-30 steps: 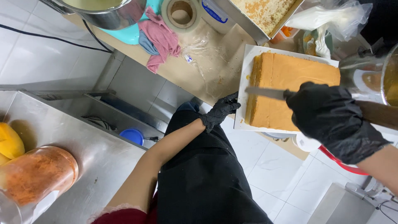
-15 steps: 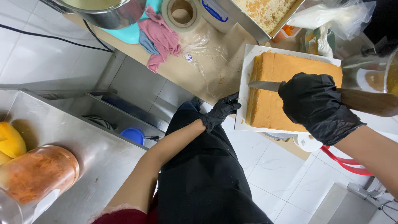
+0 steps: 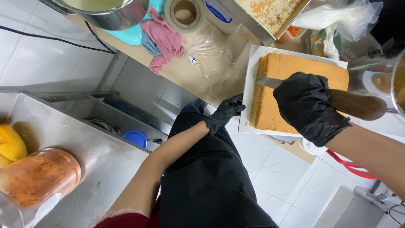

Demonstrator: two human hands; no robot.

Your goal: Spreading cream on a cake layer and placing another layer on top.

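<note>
On the tray (image 3: 249, 76), left hand (image 3: 223, 113) grips the edge, right hand (image 3: 310, 105) clamps the knife (image 3: 270, 82) (mid-slice through cake (image 3: 295, 69)); next, I'd say, a steady straight pull.

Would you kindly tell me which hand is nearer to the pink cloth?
Left. The left hand grips the white tray's near edge, closer to the pink cloth; the right hand is over the cake.

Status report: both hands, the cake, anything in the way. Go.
Right hand gripping knife, blade flat on orange cake. Left hand steadying white tray edge. Nothing blocking the blade.
</note>
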